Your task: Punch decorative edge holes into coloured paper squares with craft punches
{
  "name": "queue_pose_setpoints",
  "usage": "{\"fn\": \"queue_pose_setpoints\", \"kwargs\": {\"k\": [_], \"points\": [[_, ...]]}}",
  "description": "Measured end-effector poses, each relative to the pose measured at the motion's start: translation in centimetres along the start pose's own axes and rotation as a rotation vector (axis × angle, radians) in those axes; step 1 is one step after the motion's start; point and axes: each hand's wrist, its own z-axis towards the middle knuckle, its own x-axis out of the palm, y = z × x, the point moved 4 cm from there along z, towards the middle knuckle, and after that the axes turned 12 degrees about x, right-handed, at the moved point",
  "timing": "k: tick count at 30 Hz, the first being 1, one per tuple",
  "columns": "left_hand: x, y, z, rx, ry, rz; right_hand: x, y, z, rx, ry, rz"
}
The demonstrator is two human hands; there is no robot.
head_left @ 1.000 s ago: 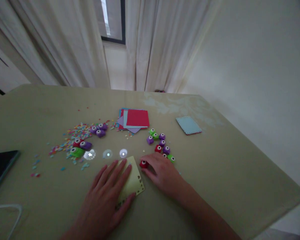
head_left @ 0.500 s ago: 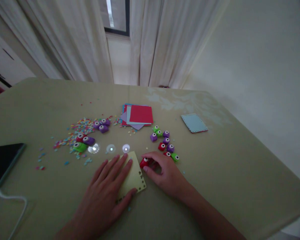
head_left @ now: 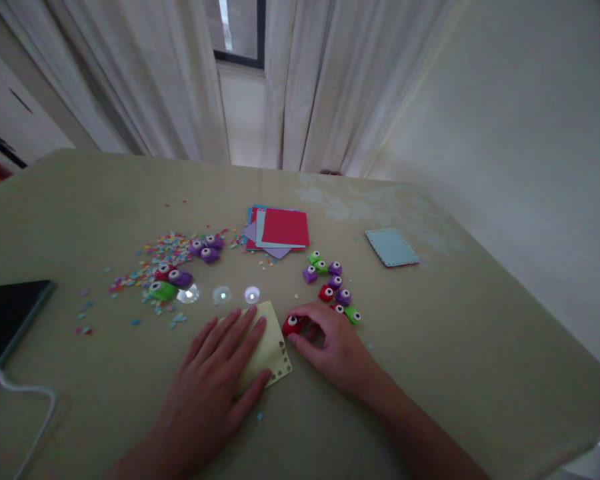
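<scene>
A pale yellow sheet of paper [head_left: 263, 347] lies on the table with small shapes cut out along its right edge. My left hand [head_left: 215, 373] rests flat on it, fingers stretched out and apart. At the sheet's right edge, my right hand [head_left: 330, 343] grips a small red craft punch [head_left: 291, 325] with a round eye on top. Whether the sheet sits inside the punch's slot I cannot tell. Just beyond that hand lie several green, purple and red punches [head_left: 335, 281] of the same kind.
Stacked coloured paper [head_left: 285, 228] lies at the back, a light blue sheet [head_left: 393, 247] to its right. Three clear discs [head_left: 222, 295] line up beyond my left hand. More punches [head_left: 181, 279] sit among confetti [head_left: 170, 250]. A phone [head_left: 13, 320] and white cable [head_left: 30, 389] are left.
The view has shifted slightly. The yellow sheet's cut lower edge is now more hidden by my left thumb. My right hand keeps its grip on the red punch beside the sheet.
</scene>
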Motion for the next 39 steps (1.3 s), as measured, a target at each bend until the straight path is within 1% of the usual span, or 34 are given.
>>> {"fn": "queue_pose_setpoints", "kwargs": {"k": [9, 13, 17, 23, 39], "points": [[0.17, -0.01, -0.05, -0.022, 0.007, -0.008, -0.2, 0.16, -0.09, -0.017, 0.017, 0.009], [0.1, -0.01, -0.05, -0.008, 0.009, -0.001, -0.11, 0.28, -0.17, -0.047, 0.051, 0.008], [0.11, 0.03, -0.08, 0.004, 0.012, -0.013, 0.08, 0.25, -0.1, -0.039, 0.053, 0.019], [0.15, 0.1, -0.16, 0.007, 0.022, -0.027, 0.14, 0.43, 0.0, -0.107, 0.086, 0.041], [0.23, 0.05, -0.12, -0.005, 0.045, -0.027, -0.01, 0.45, 0.05, -0.112, 0.133, 0.023]]}}
